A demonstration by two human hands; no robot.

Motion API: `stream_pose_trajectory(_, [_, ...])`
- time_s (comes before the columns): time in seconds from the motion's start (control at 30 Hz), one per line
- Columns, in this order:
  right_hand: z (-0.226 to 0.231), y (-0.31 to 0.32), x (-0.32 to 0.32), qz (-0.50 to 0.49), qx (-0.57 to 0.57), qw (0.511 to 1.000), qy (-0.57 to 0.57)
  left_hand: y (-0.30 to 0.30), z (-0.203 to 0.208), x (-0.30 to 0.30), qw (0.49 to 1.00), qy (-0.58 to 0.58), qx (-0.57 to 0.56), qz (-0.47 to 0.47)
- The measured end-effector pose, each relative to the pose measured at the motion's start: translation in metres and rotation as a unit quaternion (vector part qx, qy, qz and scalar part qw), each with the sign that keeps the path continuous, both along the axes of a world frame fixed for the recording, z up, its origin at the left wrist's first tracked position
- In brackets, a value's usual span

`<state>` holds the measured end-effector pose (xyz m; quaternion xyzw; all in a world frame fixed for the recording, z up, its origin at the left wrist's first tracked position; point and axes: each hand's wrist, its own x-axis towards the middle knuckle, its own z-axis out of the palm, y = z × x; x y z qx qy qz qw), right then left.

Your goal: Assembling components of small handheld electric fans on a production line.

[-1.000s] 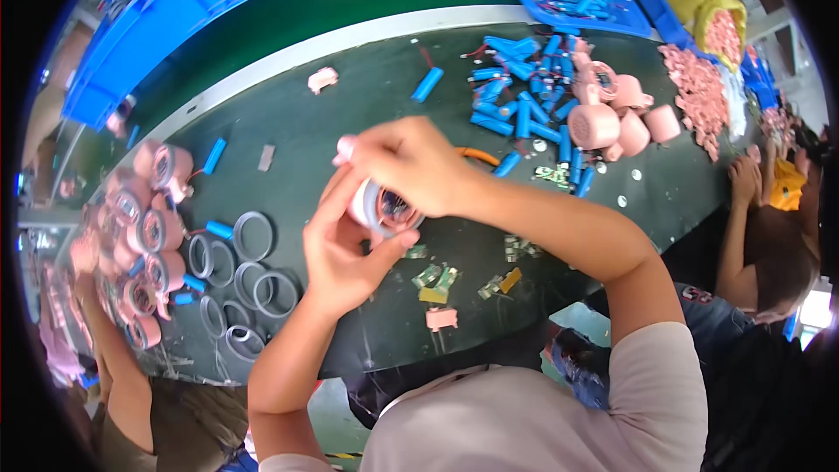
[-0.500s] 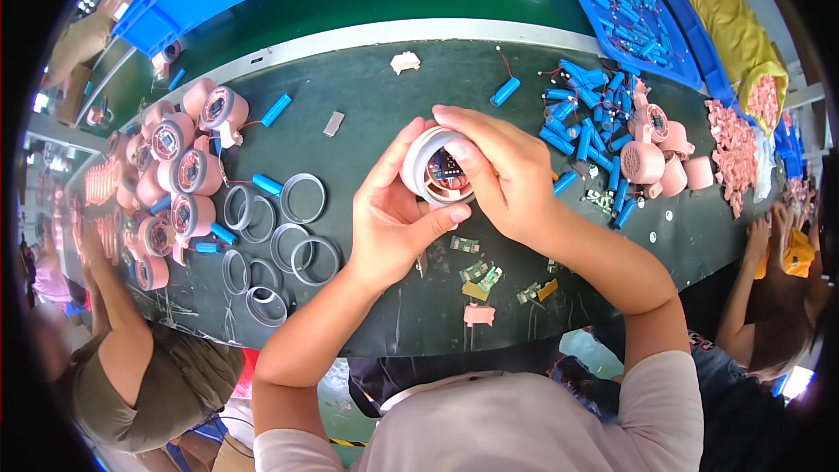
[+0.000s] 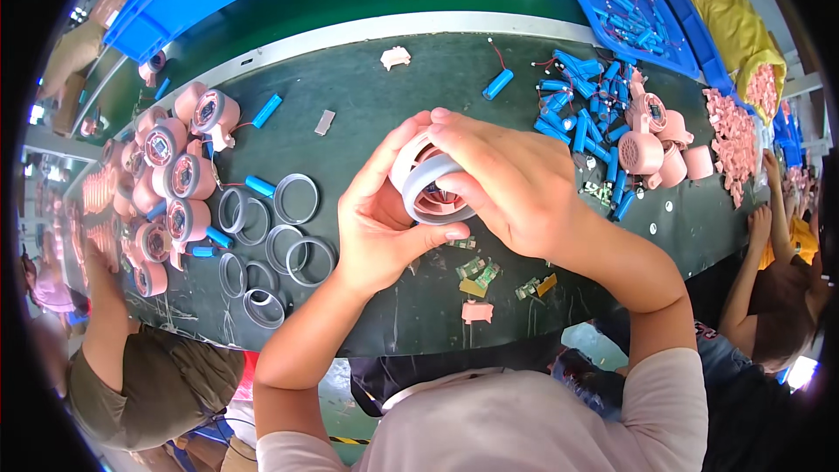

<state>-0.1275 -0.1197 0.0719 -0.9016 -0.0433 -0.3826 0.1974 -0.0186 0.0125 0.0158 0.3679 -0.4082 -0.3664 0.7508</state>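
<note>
In front of me my left hand (image 3: 371, 232) is wrapped round a pink round fan housing (image 3: 409, 156), its open face turned up toward me. My right hand (image 3: 524, 183) grips a grey ring (image 3: 414, 194) between thumb and fingers. That ring sits tilted across the housing's mouth, its lower edge off the rim. Electronic parts inside are mostly hidden by the ring and my right thumb. Left of my left hand lie several loose grey rings (image 3: 311, 262) on the dark green table (image 3: 350, 79).
Pink housings (image 3: 188, 177) with blue batteries are heaped at left. Right of my hands lie a blue battery pile (image 3: 577, 109), more housings (image 3: 641, 153) and small pink parts (image 3: 730, 140). Small circuit boards (image 3: 479, 275) lie near the front edge. A blue bin (image 3: 690, 52) stands far right. Other people sit either side.
The grey ring has tipped from lying over the housing's mouth to a slant, and the housing has turned in my hands. Less of the circuit board shows. The view has shifted slightly.
</note>
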Motion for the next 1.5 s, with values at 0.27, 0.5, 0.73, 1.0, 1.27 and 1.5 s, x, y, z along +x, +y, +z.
stream_pose_trajectory(0.27, [0.000, -0.003, -0.001, 0.006, -0.065, 0.998, -0.006, 0.001, 0.003, -0.002, 1.000, -0.003, 0.013, -0.001])
stream_pose_trajectory(0.5, [-0.005, -0.004, -0.005, 0.004, -0.007, 1.000, 0.007, -0.001, 0.000, -0.002, 1.000, -0.004, -0.020, -0.003])
stream_pose_trajectory(0.73, [-0.008, 0.003, 0.010, 0.017, 0.363, 0.911, 0.195, 0.004, 0.003, -0.011, 0.995, -0.064, 0.072, -0.017])
stream_pose_trajectory(1.0, [-0.042, -0.005, 0.054, 0.012, 0.397, 0.912, 0.107, -0.002, 0.003, -0.002, 0.985, -0.065, 0.145, 0.069])
stream_pose_trajectory(1.27, [-0.039, -0.004, 0.070, 0.052, 0.651, 0.741, 0.155, -0.007, -0.001, 0.000, 0.980, -0.108, 0.077, 0.148])
stream_pose_trajectory(1.5, [-0.038, -0.006, 0.072, 0.065, 0.572, 0.798, 0.178, -0.001, -0.001, 0.010, 0.982, -0.117, 0.070, 0.129])
